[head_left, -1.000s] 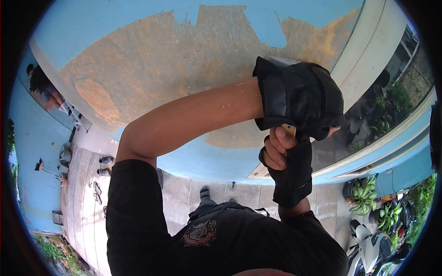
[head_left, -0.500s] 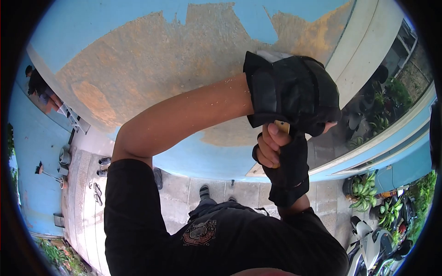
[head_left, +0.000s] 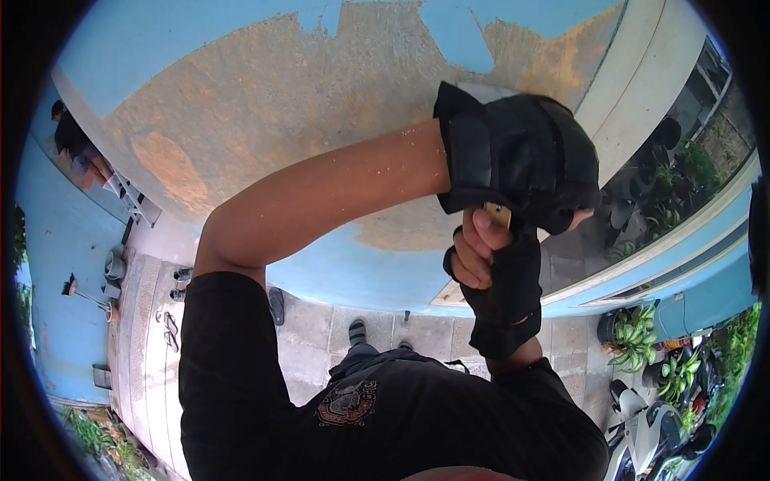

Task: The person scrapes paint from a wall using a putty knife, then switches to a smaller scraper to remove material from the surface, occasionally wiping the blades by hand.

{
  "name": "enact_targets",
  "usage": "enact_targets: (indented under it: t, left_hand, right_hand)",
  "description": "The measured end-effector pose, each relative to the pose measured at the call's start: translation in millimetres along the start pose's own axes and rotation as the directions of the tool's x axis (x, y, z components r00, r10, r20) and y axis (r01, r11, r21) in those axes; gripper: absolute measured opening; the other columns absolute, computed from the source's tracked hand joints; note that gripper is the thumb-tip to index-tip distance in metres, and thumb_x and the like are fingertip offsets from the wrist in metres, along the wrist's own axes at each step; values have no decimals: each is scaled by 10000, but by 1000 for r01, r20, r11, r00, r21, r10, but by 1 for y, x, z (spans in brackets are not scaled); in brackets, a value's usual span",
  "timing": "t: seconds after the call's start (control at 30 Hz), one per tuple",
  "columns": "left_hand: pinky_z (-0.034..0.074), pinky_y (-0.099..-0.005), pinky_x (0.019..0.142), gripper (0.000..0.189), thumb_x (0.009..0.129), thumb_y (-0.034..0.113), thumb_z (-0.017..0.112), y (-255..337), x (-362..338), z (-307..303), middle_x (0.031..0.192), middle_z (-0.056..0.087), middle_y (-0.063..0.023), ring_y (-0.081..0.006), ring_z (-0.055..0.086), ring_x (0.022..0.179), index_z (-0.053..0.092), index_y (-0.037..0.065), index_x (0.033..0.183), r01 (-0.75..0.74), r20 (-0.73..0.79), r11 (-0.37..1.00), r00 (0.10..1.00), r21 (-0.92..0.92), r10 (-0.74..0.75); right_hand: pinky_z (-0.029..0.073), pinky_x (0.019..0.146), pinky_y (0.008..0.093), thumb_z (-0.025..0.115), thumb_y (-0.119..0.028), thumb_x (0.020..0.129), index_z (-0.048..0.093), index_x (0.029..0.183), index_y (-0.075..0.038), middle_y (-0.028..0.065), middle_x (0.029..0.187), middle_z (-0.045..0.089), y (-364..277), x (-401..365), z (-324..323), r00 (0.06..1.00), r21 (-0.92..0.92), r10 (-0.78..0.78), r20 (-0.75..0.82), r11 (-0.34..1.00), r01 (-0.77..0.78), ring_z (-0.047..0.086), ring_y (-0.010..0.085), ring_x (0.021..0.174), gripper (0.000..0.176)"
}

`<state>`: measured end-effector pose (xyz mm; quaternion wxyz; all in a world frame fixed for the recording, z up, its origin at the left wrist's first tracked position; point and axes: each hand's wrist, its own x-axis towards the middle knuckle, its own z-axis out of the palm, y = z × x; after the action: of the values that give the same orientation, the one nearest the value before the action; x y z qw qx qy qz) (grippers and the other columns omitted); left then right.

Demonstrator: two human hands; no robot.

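My right hand, in a black fingerless glove, is closed round the yellowish wooden handle of a scraper. Just above it my left hand, also in a black glove, bends over the tool's upper part; most of its fingers are hidden. Behind the left glove a pale grey edge, apparently the blade, lies close to the wall. Blue paint is gone from a broad patch there, baring grey and tan plaster. Small light flecks stick to my left forearm.
A pale frame and dark window stand to the right. Another person is by a ladder at far left. Sandals, a broom, potted plants and a motorbike are below.
Both hands and the scraper stay together, with only a slight shift to the right in the picture. The whole view has moved a little the same way.
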<state>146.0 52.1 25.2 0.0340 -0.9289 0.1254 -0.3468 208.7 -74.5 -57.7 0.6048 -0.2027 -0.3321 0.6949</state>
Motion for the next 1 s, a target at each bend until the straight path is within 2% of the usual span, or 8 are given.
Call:
enact_targets:
  t: [0.37,0.47,0.57,0.67,0.77,0.83,0.93,1.0]
  left_hand:
    - [504,-315,748,94,789,211,667,-8,-3,-2,829,658,-24,-179,641,799,681,171,873,47,44,979,998,-198,-39]
    - [514,-321,795,107,807,209,669,-9,-6,-4,893,669,-23,-179,643,851,680,160,901,36,-100,840,989,-542,-107]
    - [516,-328,802,159,793,215,676,-5,-3,-7,923,677,-32,-203,650,872,693,173,946,-48,-70,997,997,-56,44]
    - [513,-324,798,165,771,238,685,-9,4,-7,923,678,-42,-214,648,882,699,184,926,132,124,936,988,-327,-96]
    - [512,-322,755,143,735,262,691,1,6,-3,853,668,-37,-211,651,831,687,194,860,61,48,983,997,-176,-53]
    - [504,-329,700,121,707,276,690,12,18,-12,772,652,-30,-212,645,761,671,197,796,19,276,998,960,65,-37]
    - [497,-341,666,113,694,275,691,-14,12,4,736,648,-35,-212,646,731,680,209,785,83,83,952,995,-296,-61]
    - [496,-341,667,110,700,273,689,0,13,-4,737,648,-37,-210,645,733,682,208,787,49,125,975,992,-219,-22]
  right_hand:
    - [285,396,241,625,-224,961,460,706,-107,-38,580,384,-2,16,-9,994,30,-86,63,996,84,356,77,405,325]
    - [295,377,229,610,-185,966,476,768,-98,-30,596,413,1,18,-4,991,10,-131,3,991,131,367,67,402,255]
    - [294,377,227,617,-182,961,478,770,-96,-28,598,418,1,7,-9,993,-15,-112,-22,994,112,364,66,399,252]
    - [281,393,240,650,-207,945,469,724,-100,-27,583,404,-5,12,-11,997,-20,-77,16,997,78,355,73,395,304]
    - [278,394,240,656,-224,945,463,703,-100,-27,573,398,1,3,-16,997,-4,-73,25,997,73,345,72,391,333]
    - [275,397,237,658,-242,949,460,692,-100,-32,550,380,4,5,-17,998,-30,-53,22,998,53,335,69,389,353]
    - [279,393,242,666,-239,945,474,714,-92,-30,565,392,-3,10,-8,993,-61,-110,-48,992,107,346,71,393,334]
    - [281,389,239,669,-217,942,491,760,-84,-32,569,396,5,10,-9,989,-53,-139,-57,989,136,358,74,392,287]
